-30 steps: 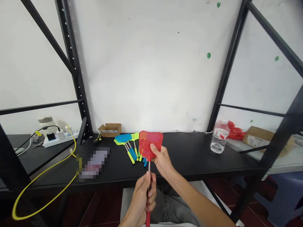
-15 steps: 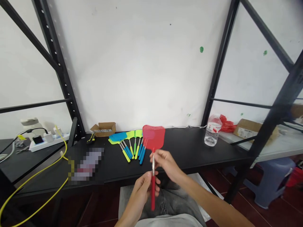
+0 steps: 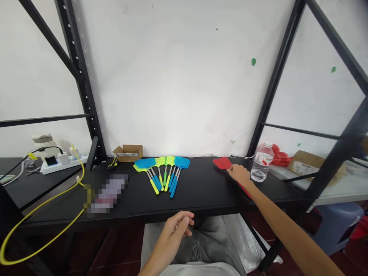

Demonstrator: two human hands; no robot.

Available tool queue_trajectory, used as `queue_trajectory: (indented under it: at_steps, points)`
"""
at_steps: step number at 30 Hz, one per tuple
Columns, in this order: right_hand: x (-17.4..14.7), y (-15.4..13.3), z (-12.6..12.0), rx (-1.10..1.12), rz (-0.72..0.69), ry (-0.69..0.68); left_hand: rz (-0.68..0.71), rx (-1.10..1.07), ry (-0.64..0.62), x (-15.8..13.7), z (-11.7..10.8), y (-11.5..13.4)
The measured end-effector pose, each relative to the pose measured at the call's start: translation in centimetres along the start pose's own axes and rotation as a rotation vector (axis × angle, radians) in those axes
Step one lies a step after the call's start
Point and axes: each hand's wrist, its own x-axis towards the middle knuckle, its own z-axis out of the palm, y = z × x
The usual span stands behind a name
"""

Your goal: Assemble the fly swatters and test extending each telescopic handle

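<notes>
A red fly swatter (image 3: 222, 163) rests at the right of the black table, its head toward the wall and its handle slanting toward the front edge. My right hand (image 3: 240, 174) is closed around its shaft, hiding that part. Over my lap, in front of the table edge, my left hand (image 3: 178, 226) holds nothing, its fingers loosely bent and apart. Several blue fly swatters (image 3: 181, 162) and yellow-green fly swatters (image 3: 154, 186) lie fanned out at the table's middle, handles toward me.
A clear water bottle (image 3: 262, 162) stands just right of my right hand. Along the back left are a small open cardboard box (image 3: 130, 154) and a yellow-black cutter (image 3: 113, 164). A yellow cable (image 3: 43, 206) loops at the left. Black rack posts (image 3: 274, 76) frame the table.
The red swatter has gone from upright before me down to the table's right side, carried by my right hand. My left hand has let go of its handle.
</notes>
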Motion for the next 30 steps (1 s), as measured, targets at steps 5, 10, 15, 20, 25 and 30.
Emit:
queue_trajectory:
  at_steps: [5,10,15,20,25,30]
  points:
    - [-0.7,-1.1,0.8,-0.05,-0.036,0.022,0.017,0.018,0.003,0.0,-0.2,-0.1]
    - [-2.8,-8.3,0.0,0.097,-0.258,-0.048,0.016,0.082,-0.028,0.1,0.0,-0.6]
    - [-4.8,-17.7,1.8,0.19,-0.365,-0.27,0.023,0.13,-0.038,-0.1,0.2,-0.3]
    - [-4.7,-22.2,3.7,0.231,-0.294,-0.342,0.013,0.133,-0.03,-0.5,0.4,0.1]
    - [-4.0,-22.6,3.4,0.269,-0.26,-0.488,0.026,0.132,-0.037,-0.6,0.5,0.5]
    - [-4.6,-19.5,2.8,0.385,-0.251,-0.537,0.066,0.099,0.023,-0.3,0.2,0.6]
